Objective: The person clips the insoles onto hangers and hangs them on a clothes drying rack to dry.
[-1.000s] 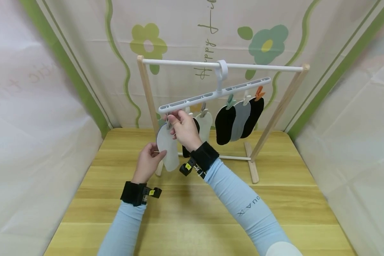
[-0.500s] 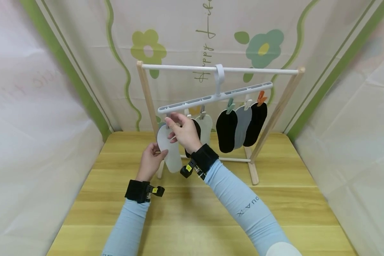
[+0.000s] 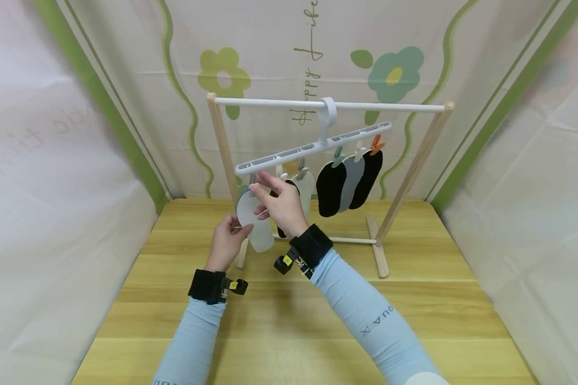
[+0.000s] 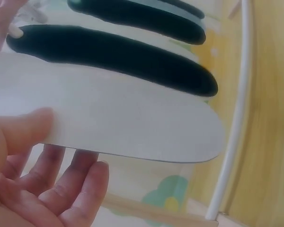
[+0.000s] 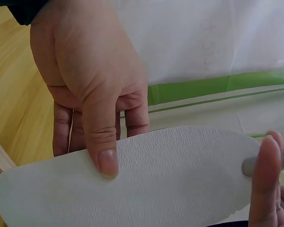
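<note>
A wooden table (image 3: pixel 414 315) is ringed by flower-printed cloth walls, with a small drying rack (image 3: pixel 220 144) stood at its far side.

A flat white insole (image 3: pixel 254 222) hangs at the left end of a white plastic clip hanger (image 3: pixel 313 147). Its edge is pinched by the left hand (image 3: pixel 227 243), thumb in front and fingers behind. The right hand (image 3: pixel 281 206) is held narrow at the clip on the insole's top. Black, grey and pale insoles are clipped alongside, close behind the hands.

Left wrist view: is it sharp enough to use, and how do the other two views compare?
Left wrist: soft, white insole and fingers blurred, background washed out. Right wrist: sharper, insole texture and thumb clear, backdrop soft. Head: even light, sharp centre, edges bowed and smeared.
</note>
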`<action>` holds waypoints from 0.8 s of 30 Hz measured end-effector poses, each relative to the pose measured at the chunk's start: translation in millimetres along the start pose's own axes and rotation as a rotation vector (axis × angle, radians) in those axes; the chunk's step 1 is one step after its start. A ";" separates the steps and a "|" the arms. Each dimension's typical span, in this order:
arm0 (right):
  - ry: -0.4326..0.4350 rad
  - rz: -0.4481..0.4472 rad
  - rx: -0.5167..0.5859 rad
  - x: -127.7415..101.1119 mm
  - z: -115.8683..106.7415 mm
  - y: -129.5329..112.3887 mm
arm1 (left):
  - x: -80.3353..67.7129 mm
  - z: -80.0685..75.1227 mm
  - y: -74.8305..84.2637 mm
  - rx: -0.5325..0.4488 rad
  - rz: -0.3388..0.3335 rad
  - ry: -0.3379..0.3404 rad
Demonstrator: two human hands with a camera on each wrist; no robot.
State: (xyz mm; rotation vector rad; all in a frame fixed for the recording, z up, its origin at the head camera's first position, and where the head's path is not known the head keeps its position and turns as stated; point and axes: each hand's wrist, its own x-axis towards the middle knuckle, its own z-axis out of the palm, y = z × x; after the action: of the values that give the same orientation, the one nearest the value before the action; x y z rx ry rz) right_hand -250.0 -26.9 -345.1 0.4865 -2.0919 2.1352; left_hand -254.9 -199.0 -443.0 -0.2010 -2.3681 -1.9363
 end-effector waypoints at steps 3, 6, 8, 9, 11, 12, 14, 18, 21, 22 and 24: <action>-0.002 -0.021 -0.009 -6.3 1.1 -3.6 | -2.0 -0.6 0.7 -0.002 0.007 0.002; -0.007 -0.043 -0.025 -13.1 1.8 -7.0 | -4.2 -1.8 0.0 0.011 0.021 0.002; -0.015 -0.058 -0.031 -17.5 1.3 -9.0 | -5.9 -2.1 0.0 0.018 0.031 0.003; -0.018 -0.066 -0.034 -19.7 0.6 -10.0 | -6.8 -2.2 0.1 0.021 0.037 0.000; -0.021 -0.079 -0.035 -24.3 -1.5 -9.6 | -9.2 -2.3 0.7 0.024 0.047 -0.006; -0.020 -0.087 -0.038 -27.0 -2.8 -9.7 | -10.5 -2.2 1.3 0.025 0.051 -0.008; -0.011 -0.103 -0.066 -33.6 -6.1 -10.1 | -12.9 -2.5 2.8 0.022 0.059 -0.017; 0.016 -0.175 -0.228 -53.8 -16.0 -8.5 | -17.4 -4.3 5.7 0.019 0.066 -0.026; 0.033 -0.240 -0.349 -70.6 -26.1 -2.9 | -19.5 -6.3 7.5 0.021 0.072 -0.022; 0.036 -0.255 -0.360 -76.0 -30.1 -0.2 | -20.3 -6.9 8.4 0.018 0.066 -0.020; 0.052 -0.254 -0.393 -89.2 -35.8 -3.3 | -24.1 -7.9 14.0 0.022 0.066 -0.019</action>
State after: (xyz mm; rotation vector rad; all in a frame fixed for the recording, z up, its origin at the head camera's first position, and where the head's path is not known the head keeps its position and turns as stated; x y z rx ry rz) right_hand -170.3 21.3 -369.0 0.5995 -2.2063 1.5356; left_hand -229.2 -205.2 -431.3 -0.2938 -2.3613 -1.8872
